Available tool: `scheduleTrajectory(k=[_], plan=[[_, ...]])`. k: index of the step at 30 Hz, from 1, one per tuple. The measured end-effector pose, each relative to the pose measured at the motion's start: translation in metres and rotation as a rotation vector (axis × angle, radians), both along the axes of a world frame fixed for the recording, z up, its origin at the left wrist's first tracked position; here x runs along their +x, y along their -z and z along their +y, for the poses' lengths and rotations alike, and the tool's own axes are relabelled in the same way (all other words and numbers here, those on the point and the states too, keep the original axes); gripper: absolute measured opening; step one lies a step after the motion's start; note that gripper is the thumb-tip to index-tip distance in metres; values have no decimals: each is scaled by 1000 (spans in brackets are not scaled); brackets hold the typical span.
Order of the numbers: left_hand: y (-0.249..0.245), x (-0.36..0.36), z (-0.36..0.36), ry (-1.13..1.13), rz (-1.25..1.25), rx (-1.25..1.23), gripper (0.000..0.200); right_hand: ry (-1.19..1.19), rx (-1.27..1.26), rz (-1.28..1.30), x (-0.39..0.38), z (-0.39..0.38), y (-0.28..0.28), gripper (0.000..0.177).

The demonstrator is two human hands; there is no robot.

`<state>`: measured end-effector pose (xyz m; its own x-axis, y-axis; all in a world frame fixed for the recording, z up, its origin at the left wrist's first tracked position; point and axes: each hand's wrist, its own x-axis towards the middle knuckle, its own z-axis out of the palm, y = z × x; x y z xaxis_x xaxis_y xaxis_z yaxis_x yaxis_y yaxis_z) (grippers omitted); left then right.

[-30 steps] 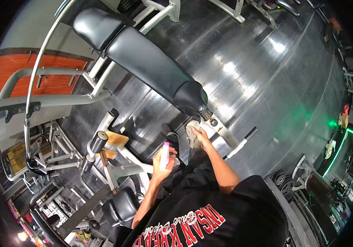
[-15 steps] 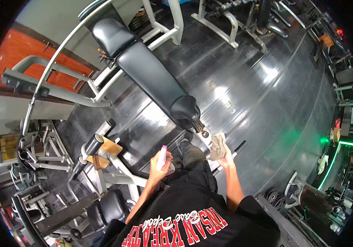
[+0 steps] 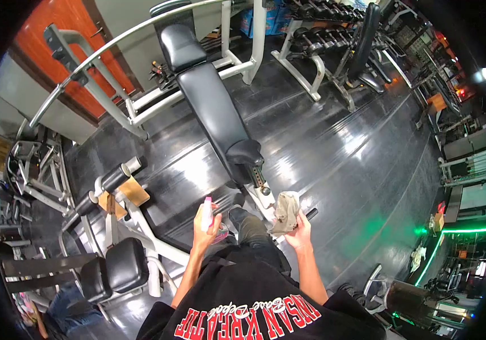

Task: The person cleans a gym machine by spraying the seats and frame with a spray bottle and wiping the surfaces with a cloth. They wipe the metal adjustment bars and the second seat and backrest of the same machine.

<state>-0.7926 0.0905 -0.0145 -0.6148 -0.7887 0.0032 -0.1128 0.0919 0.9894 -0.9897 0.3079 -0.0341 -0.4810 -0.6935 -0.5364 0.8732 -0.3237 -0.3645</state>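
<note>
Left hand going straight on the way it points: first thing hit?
Probably the long black bench pad, toward its near end, with the pink-topped bottle leading the left hand. Depth is unclear from this one view, so it might pass above or below.

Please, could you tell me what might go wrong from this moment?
The left hand holds what looks like a spray bottle; if it dripped, the shiny floor could become slippery.
The cloth sits loosely in the right hand, so it might slip and drop.
The person's legs appear close to the frame of the bench, so a careless step might knock against it.
</note>
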Motion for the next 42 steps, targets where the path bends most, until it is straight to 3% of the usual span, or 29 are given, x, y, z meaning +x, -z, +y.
scheduleTrajectory(k=[6,10,12,16,18,22,25,32,35,40,42], plan=[[-15,30,35,11,-98,-84,36,-84,53,1,19,31,8,46],[-25,39,55,-36,18,-75,40,-138,21,17,21,42,12,45],[-31,44,63,-73,-96,-269,43,-222,-7,-62,14,52,36,45],[-20,71,81,-152,-118,-27,37,-174,-13,-116,20,52,34,43],[-17,81,97,-285,-10,43,36,-260,-80,79,21,61,49,44],[-10,118,126,-318,-26,55,32,-311,-87,205,35,65,40,48],[-14,148,147,-348,-43,8,29,-378,-146,152,53,63,36,49],[-19,210,207,-568,125,-43,45,-650,-222,184,111,46,16,55],[-19,246,235,-666,194,-62,52,-579,-233,47,164,32,-20,47],[-27,336,293,-718,214,-41,54,-794,-348,50,248,40,-11,43],[-23,375,320,-741,333,-103,53,-836,-538,-157,290,51,4,41]])
